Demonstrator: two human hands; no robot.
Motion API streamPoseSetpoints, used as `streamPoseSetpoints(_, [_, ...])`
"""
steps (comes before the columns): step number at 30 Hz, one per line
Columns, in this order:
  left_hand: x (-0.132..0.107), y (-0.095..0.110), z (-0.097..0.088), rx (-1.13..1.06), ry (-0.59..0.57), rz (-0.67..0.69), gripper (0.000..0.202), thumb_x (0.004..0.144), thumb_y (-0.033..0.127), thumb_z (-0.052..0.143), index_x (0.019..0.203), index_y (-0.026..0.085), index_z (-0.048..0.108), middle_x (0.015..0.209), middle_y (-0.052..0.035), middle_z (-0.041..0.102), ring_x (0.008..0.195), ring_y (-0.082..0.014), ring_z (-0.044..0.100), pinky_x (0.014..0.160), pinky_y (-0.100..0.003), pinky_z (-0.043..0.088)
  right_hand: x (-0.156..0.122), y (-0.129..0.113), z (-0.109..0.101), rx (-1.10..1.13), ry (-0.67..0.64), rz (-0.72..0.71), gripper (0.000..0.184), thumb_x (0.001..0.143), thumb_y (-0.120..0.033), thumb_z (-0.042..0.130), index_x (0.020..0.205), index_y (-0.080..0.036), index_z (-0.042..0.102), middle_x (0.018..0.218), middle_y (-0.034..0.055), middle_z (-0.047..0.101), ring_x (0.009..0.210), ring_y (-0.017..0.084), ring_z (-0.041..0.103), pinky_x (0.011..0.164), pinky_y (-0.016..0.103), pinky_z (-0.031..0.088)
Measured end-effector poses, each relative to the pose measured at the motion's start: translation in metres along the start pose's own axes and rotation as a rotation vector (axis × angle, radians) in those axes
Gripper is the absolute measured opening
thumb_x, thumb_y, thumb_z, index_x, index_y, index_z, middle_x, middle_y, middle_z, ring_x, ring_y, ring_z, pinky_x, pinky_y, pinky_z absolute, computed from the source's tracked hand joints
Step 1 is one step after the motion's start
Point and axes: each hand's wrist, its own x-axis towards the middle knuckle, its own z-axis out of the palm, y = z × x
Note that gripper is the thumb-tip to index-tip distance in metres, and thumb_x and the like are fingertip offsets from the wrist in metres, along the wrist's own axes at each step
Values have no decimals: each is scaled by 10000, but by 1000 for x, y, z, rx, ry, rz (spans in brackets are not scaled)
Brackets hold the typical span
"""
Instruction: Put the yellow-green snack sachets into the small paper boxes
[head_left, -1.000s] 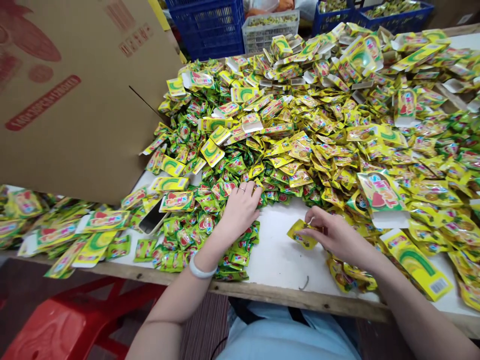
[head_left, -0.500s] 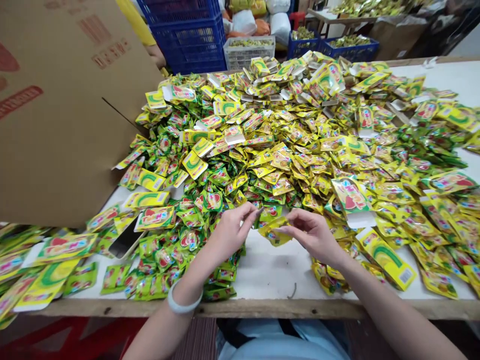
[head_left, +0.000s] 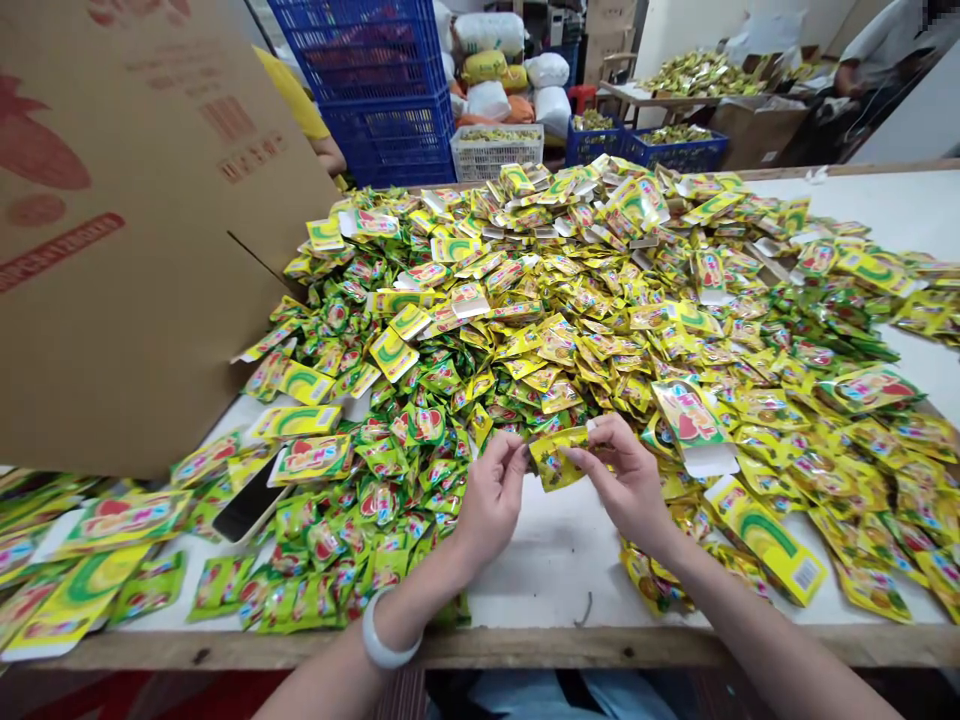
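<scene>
A small yellow sachet is held up between my two hands, above the white tabletop. My right hand pinches its right end between thumb and fingers. The fingers of my left hand are closed at its left edge. Beyond my hands lies a big heap of yellow sachets and small cartons. Green sachets are gathered to the left of my left hand. An opened carton with a white flap lies right of my right hand, and a flat yellow carton is nearer to me.
A large cardboard box stands at the left. A phone lies among the packets before it. Behind the table are blue crates, a white crate and stacked sacks. One person's arm shows behind the box; another person is at the far right.
My left hand has moved right and now closes at the sachet's left edge. The sachet is turned flatter, its printed face more visible. The camera view has tilted up slightly.
</scene>
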Motion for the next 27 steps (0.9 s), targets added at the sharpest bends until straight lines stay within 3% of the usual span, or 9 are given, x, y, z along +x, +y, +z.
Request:
streamPoseSetpoints(3, [8,4,-16,150,-83,40,261,1003,390,390,851,206,498,667,23,457,602,-133,443,587,-255,363,8,-5,-18,-215,-167,-197,96,902,-242,636,821,-218,593,1041,88,542,928,202,570,719,315,532])
streamPoseSetpoints(5, [10,9,-23,226,-231,62,213,994,329,396,861,207,509,668,29,477,592,-126,444,593,-251,361,12,-6,-27,-334,-340,-298,70,930,-238,605,866,-214,624,1206,122,541,1031,222,589,850,372,533])
streamPoseSetpoints(7, [11,13,-25,255,-382,73,197,988,288,391,867,202,521,691,24,511,606,-126,457,609,-252,377,14,-5,-32,-397,-507,-336,125,972,-250,538,886,-210,620,1156,118,598,987,210,621,851,365,536])
streamPoseSetpoints(9, [10,18,-25,217,-456,66,234,1003,299,364,885,194,537,733,3,552,646,-135,487,634,-258,410,14,-5,-32,-407,-590,-308,168,992,-258,488,873,-209,596,932,76,646,823,186,636,741,314,542])
streamPoseSetpoints(13, [6,32,-25,57,-489,7,172,950,349,543,1012,189,549,933,-50,642,836,-175,594,756,-288,486,13,-13,-27,-230,-495,-128,57,957,-289,529,940,-239,548,782,19,621,654,160,602,619,273,535])
streamPoseSetpoints(17, [0,40,-23,-4,-477,-2,191,902,249,613,1045,190,501,1006,-76,650,933,-201,633,833,-320,502,10,-19,-29,-70,-571,14,303,928,-369,572,1207,-253,542,829,28,657,628,164,630,589,275,568])
streamPoseSetpoints(20, [-2,28,-18,-22,-500,6,301,856,241,680,1051,193,455,950,-68,648,884,-200,649,778,-315,515,8,-7,-30,-88,-601,32,231,918,-385,588,1066,-239,688,795,45,699,634,175,657,579,261,574])
streamPoseSetpoints(24, [-1,6,0,-214,-382,-34,454,799,275,754,1067,209,394,969,-79,663,924,-212,683,772,-317,542,0,17,-22,-50,-395,24,279,833,-448,682,1018,-252,754,1013,86,747,865,242,725,680,276,617])
streamPoseSetpoints(27, [2,0,16,-211,-288,-102,618,684,288,859,1083,243,389,980,-75,699,906,-214,709,775,-317,556,-6,25,-17,-11,-389,98,335,795,-513,702,973,-242,783,879,81,777,729,250,730,613,288,621])
